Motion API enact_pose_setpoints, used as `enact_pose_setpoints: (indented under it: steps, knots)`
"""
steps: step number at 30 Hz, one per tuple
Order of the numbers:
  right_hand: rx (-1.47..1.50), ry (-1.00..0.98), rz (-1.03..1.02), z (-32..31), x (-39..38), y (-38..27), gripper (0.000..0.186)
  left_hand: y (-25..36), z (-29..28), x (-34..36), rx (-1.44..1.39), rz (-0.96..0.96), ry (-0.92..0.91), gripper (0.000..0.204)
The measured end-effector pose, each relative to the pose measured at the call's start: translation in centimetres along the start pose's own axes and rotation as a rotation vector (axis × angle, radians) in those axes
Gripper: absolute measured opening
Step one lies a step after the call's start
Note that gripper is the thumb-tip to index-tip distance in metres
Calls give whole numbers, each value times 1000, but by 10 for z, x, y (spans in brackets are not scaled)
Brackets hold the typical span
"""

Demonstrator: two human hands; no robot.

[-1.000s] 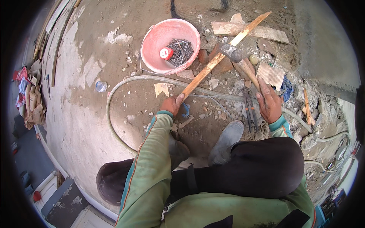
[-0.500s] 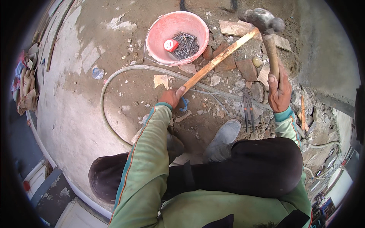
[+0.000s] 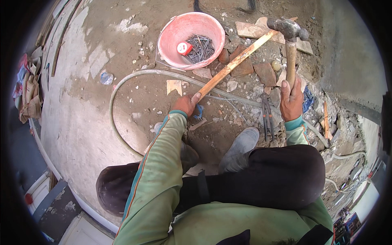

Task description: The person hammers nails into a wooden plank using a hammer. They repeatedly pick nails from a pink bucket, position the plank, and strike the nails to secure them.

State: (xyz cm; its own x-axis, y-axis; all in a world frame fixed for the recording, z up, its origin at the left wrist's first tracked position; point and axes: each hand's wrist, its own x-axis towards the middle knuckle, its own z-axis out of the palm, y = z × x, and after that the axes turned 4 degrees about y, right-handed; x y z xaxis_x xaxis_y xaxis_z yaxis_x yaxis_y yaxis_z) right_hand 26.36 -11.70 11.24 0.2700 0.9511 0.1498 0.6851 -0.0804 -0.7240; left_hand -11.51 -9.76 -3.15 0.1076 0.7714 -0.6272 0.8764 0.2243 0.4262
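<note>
My left hand (image 3: 185, 105) is closed around the near end of a narrow wooden strip (image 3: 237, 62), which slants away to the far right. My right hand (image 3: 291, 101) grips the handle of a hammer (image 3: 290, 57) held upright, its head beside the strip's far end. Whether the head touches the wood I cannot tell. Beyond my left hand stands a pink bucket (image 3: 164, 38) with many nails (image 3: 200, 48) and a red and white round object (image 3: 184, 48) inside. Pincers with red-orange grips (image 3: 267, 116) lie on the ground, left of my right hand.
A pale hose (image 3: 112, 106) loops over the dirt around the bucket's near side. Broken bricks (image 3: 265, 74) and a flat board (image 3: 255, 30) lie at the far right. My shoe (image 3: 241, 147) rests near the pincers. Rubble lines the right wall; a crumpled clear plastic piece (image 3: 106, 78) lies left.
My right hand has shifted slightly left and toward me, and the hammer now stands straighter with its head a little lower. A blue scrap beside that hand has come into view. The left hand stays nearly still.
</note>
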Motion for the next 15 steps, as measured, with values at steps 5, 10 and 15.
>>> enact_pose_setpoints:
  steps: [5,10,15]
  knots:
    - [-198,-298,149,26,-6,60,45,1,-7,4,-4,16,22,81]
    - [-243,-202,257,-3,-32,69,42,10,-14,2,131,-6,141,75]
    - [-520,23,9,-43,-111,107,43,48,-14,17,152,161,303,67]
